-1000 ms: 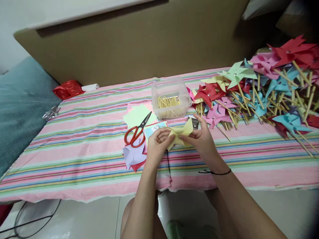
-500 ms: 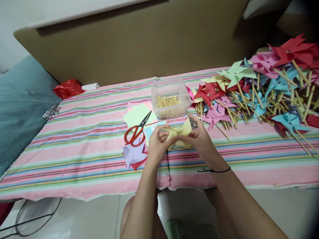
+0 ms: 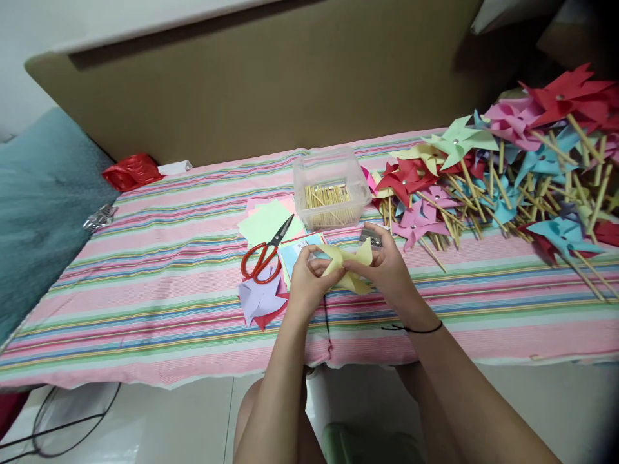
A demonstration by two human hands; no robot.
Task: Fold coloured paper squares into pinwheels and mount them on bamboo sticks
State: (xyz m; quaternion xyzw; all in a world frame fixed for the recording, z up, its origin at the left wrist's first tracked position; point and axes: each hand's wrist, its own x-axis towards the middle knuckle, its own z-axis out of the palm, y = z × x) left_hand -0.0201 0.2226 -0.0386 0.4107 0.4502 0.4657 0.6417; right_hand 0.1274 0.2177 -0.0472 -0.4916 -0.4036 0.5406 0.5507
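Observation:
A yellow paper pinwheel (image 3: 355, 281) is held up between my two hands above the striped cloth, its blades curled toward the middle. My left hand (image 3: 309, 281) pinches its left side. With thumb and fingers, my right hand (image 3: 385, 264) grips it near the centre and right blade. Partly behind my right fingers lies a small clear case (image 3: 370, 240) with shiny bits. Left of my hands, red-handled scissors (image 3: 267, 251) rest across green paper squares (image 3: 265, 222). Purple cut paper (image 3: 260, 298) lies below them, over a red piece.
A clear plastic box (image 3: 333, 218) of short wooden sticks stands behind my hands. Finished pinwheels (image 3: 454, 143) on sticks are heaped at the right. A red plastic bag (image 3: 131, 172) and a metallic bundle (image 3: 99, 218) lie at the far left.
The yellow pinwheel has turned in my hands, its right blade now lower and its lower blade showing more. My right fingers have shifted slightly on it.

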